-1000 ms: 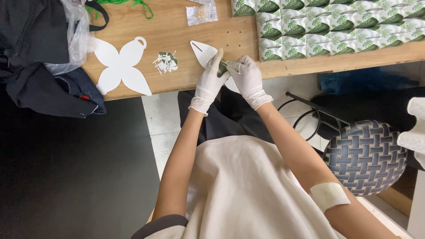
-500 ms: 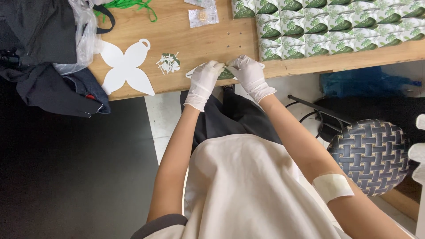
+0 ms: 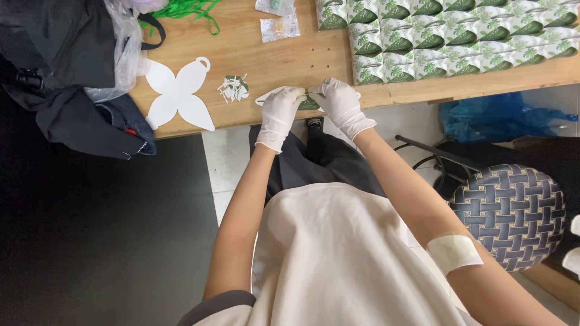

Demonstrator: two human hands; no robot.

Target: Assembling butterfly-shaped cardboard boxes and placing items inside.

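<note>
While that white-and-green card cutout (image 3: pixel 290 96) sits at the bench (image 3: pixel 290 57) edge, your left hand (image 3: pixel 279 115) and right hand (image 3: pixel 339 105) have fingers clamped on it, mid-fold I'd guess. Next, line up the flaps carefully. Flat white blank (image 3: pixel 178 93) waits left.
</note>
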